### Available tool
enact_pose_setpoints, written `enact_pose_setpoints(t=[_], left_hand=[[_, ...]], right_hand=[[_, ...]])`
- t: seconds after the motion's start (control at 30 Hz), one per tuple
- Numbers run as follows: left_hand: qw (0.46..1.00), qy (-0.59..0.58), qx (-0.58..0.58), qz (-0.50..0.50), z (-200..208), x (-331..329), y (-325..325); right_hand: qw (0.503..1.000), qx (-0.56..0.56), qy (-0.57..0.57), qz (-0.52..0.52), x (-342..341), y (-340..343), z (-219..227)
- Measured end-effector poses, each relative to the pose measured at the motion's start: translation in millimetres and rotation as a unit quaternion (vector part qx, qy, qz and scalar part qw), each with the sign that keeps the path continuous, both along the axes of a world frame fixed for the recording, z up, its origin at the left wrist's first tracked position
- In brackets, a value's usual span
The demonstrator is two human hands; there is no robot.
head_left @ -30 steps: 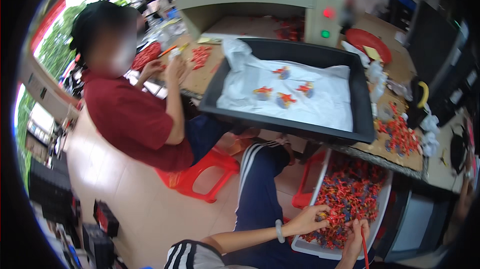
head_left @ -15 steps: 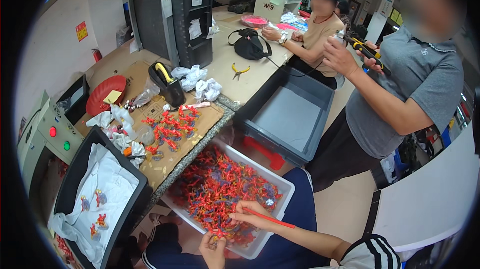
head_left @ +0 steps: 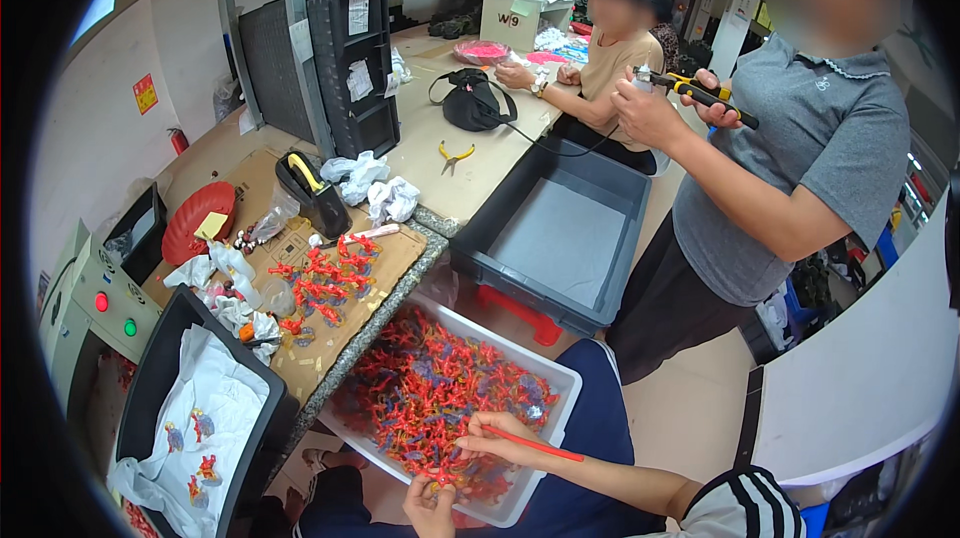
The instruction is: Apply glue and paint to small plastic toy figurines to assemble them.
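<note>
My left hand (head_left: 428, 510) pinches a small red figurine (head_left: 439, 479) at the near edge of a white bin (head_left: 568, 393). Just to the right, my right hand (head_left: 487, 437) is closed around a slim red stick (head_left: 540, 447), like a brush or pen handle. It slants back along my wrist, and its working tip is too small to make out near the figurine. Beneath both hands, the bin holds a heap of red figurines (head_left: 430, 378) with bluish and yellowish parts.
More figurines (head_left: 325, 283) stand on a cardboard-covered bench at left. A black tray (head_left: 285, 408) with white cloth holds several others. Ahead sits a grey crate (head_left: 600, 293). A standing person (head_left: 800, 158) at right holds yellow-black pliers (head_left: 710, 98); another person (head_left: 600, 48) sits beyond.
The whole view has shifted slightly, with the bench and people sitting a little further left. Both hands stay close together, still holding the figurine and the red stick.
</note>
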State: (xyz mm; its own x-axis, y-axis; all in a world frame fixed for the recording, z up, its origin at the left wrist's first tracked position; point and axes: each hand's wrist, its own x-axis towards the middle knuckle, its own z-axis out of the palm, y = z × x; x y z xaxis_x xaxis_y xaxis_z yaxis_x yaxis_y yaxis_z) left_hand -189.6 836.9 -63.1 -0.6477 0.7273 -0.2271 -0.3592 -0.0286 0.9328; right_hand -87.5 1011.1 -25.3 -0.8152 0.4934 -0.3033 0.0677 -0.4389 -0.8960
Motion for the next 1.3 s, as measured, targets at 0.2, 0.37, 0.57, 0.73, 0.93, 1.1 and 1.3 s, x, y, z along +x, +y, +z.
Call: enact_pose_setpoints(t=[0.2, 0.37, 0.57, 0.73, 0.93, 1.1, 1.3], left_hand=[[1.000, 0.017, -0.002, 0.002, 7, 3, 3], [1.000, -0.003, 0.001, 0.008, 7, 0, -1], [1.000, 0.011, -0.006, 0.007, 6, 2, -1], [1.000, 0.003, -0.007, 0.011, 3, 2, -1], [1.000, -0.002, -0.004, 0.010, 12, 3, 2], [0.999, 0.031, -0.009, 0.015, 0, 2, 1], [0.999, 0.034, -0.007, 0.009, 2, 2, -2]], right_hand=[[1.000, -0.004, 0.022, -0.009, 3, 3, -7], [1.000, 0.001, 0.017, -0.006, 0, 1, -1], [1.000, 0.008, 0.019, -0.015, 0, 1, 4], [1.000, 0.014, 0.024, -0.012, 1, 1, 4], [0.999, 0.024, 0.014, -0.017, 1, 1, 4], [0.999, 0.029, 0.013, -0.014, 3, 3, -1], [0.999, 0.026, 0.014, -0.015, 3, 4, 5]])
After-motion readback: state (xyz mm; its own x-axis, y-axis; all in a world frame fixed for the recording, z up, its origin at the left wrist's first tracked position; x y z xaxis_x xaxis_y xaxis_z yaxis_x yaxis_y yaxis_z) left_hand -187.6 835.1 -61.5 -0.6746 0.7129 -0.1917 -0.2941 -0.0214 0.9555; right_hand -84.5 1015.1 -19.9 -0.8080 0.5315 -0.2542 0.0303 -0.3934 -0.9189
